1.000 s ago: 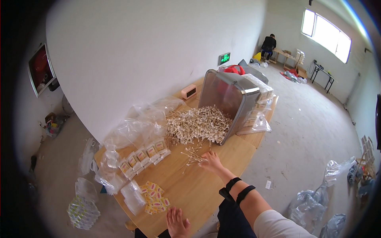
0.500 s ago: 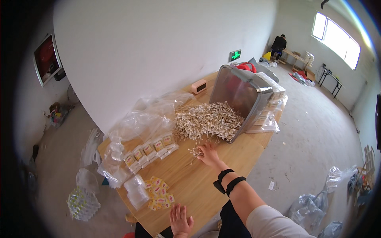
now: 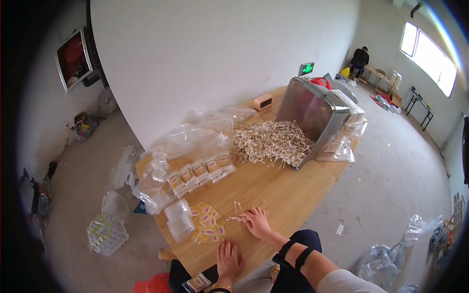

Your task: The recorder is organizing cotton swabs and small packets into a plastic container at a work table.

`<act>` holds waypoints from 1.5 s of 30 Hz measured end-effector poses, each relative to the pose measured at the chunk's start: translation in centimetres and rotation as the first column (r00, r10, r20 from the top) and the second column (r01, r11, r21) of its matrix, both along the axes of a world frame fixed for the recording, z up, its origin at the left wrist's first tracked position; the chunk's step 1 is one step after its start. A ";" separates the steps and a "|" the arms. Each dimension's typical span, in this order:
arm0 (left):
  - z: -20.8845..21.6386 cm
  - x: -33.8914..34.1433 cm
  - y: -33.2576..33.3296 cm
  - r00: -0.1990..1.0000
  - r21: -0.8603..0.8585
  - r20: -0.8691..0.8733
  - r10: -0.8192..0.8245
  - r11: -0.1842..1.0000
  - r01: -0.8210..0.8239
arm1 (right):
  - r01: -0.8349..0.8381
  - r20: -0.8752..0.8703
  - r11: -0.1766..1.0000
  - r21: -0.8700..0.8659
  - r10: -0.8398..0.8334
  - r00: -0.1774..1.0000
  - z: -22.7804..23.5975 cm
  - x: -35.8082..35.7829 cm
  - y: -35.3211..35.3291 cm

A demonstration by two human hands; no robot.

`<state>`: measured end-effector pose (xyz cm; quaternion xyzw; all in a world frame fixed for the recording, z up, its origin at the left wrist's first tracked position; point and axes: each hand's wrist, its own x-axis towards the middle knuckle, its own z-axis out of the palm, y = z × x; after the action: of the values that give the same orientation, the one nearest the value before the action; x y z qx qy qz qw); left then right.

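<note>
A few cotton swabs [image 3: 236, 218] stick out from under the fingers of my right hand [image 3: 255, 222], which is closed on them low over the tabletop. Beyond it, a large heap of cotton swabs [image 3: 271, 141] spills from a grey translucent bin [image 3: 337, 119] tipped on its side. My left hand [image 3: 229, 260] lies palm down at the near table edge, fingers stretched out and holding nothing. Just past its fingertips are loose yellow and white cards [image 3: 207, 224], with a stack of small clear bags [image 3: 179, 219] to their left. Filled packets [image 3: 200, 172] stand in a row farther back.
Crumpled clear plastic bags [image 3: 195, 139] cover the table's wall side, near a small pink clock-like box [image 3: 263, 102]. Wrapped packs [image 3: 342, 146] sit behind the bin. Plastic bags [image 3: 381, 261] lie on the floor at right. A person [image 3: 360, 58] sits at a far table.
My right hand has drawn back from the heap toward me with a few cotton swabs. My left hand stays at the near edge. The view has shifted, and a packet now shows below the table edge.
</note>
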<state>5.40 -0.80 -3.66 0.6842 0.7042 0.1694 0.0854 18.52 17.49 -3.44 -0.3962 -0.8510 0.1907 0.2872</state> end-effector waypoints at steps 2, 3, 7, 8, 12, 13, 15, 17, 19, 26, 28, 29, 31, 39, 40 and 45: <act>-0.1 0.0 0.0 1.000 0.004 -0.007 0.004 1.000 -0.004 | -0.016 0.021 0.999 -0.030 0.017 1.000 -0.1 0.2 -1.6; -0.2 0.0 0.0 1.000 0.006 -0.012 0.004 1.000 -0.003 | -0.018 0.022 0.999 -0.027 0.019 1.000 0.3 0.2 -2.1; -0.5 -0.2 -0.2 1.000 0.059 -0.013 0.003 0.998 -0.002 | -0.027 -0.017 0.999 -0.018 0.027 0.999 2.2 1.9 -2.8; -0.5 -0.3 -0.4 1.000 0.053 -0.017 0.012 0.999 -0.011 | 0.000 -0.044 1.000 -0.021 -0.001 0.999 2.8 2.8 -2.7; 0.0 0.1 0.0 1.000 0.070 0.024 0.008 0.997 -0.010 | 0.279 -0.051 0.960 -0.015 -0.279 0.959 0.9 6.6 -2.3; 0.0 0.2 -0.1 1.000 0.074 0.027 0.006 0.997 -0.008 | 0.301 -0.009 0.953 0.044 -0.301 0.954 0.4 6.8 -2.6; -0.2 0.1 -0.1 0.999 0.141 0.028 0.016 0.990 -0.020 | 0.318 0.031 0.942 0.104 -0.322 0.946 0.4 6.6 -3.1; -0.8 -0.2 -0.1 0.999 0.150 0.032 0.020 0.988 -0.025 | 0.305 0.089 0.941 0.146 -0.319 0.944 1.4 5.7 -3.6; -0.7 0.1 0.0 0.999 0.162 0.043 0.011 0.987 -0.017 | 0.315 0.102 0.937 0.150 -0.331 0.938 1.4 6.0 -3.5; -0.6 -0.5 0.2 0.993 0.204 0.115 -0.013 0.979 -0.011 | 0.320 0.127 0.934 0.156 -0.340 0.932 1.1 5.7 -3.3; 0.0 -1.5 -1.1 0.997 0.252 0.071 0.003 0.967 -0.021 | 0.303 0.132 0.948 0.103 -0.314 0.940 -0.1 4.9 -3.4; 0.5 -1.6 -1.3 1.000 0.281 -0.001 0.020 0.960 -0.019 | 0.285 0.145 0.956 0.064 -0.292 0.945 -0.7 4.5 -3.4; 3.6 0.7 1.6 0.995 0.239 0.077 -0.062 0.970 0.042 | 0.340 0.231 0.940 -0.028 -0.324 0.917 -4.8 7.7 -1.3; 3.8 3.5 6.1 0.973 0.278 0.106 0.203 0.934 -0.225 | 0.313 0.153 0.949 0.028 -0.314 0.937 -0.4 7.8 -2.7; 3.9 3.3 5.7 0.973 0.271 0.090 0.212 0.935 -0.229 | 0.314 0.149 0.949 0.032 -0.315 0.937 -0.9 7.3 -2.6; 2.5 2.2 2.7 0.973 0.223 0.149 0.178 0.952 -0.208 | 0.313 0.152 0.947 0.072 -0.321 0.935 -1.7 6.3 -2.7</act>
<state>7.61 1.91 -1.14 0.6051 0.7356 0.3031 0.0305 24.81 14.84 -5.09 -0.5355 -0.8006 0.0895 0.2535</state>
